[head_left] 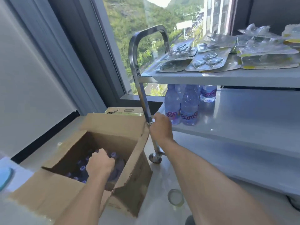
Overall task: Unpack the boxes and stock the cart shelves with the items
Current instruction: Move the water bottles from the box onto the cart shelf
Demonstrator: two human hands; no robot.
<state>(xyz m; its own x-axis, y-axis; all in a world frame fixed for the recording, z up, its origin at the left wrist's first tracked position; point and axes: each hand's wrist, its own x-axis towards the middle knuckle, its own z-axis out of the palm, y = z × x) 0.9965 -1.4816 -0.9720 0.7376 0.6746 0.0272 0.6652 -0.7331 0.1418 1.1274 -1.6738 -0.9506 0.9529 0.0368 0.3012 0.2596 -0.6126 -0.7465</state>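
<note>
Low in the frame, the left hand (100, 163) reaches into the open cardboard box (103, 127), fingers curled among purple-capped bottles (82, 168); what they grip is hidden. Centre, the right hand (160, 126) sits at the cart's post (146, 109), its fingers out of sight. Beyond, water bottles (189, 108) stand on the middle shelf (243, 117); blister packs (209, 60) blur at upper right.

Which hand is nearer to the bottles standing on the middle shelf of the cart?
Right. The right hand is at the cart post, just beside the shelf bottles. The left hand is down in the cardboard box, farther away.
</note>
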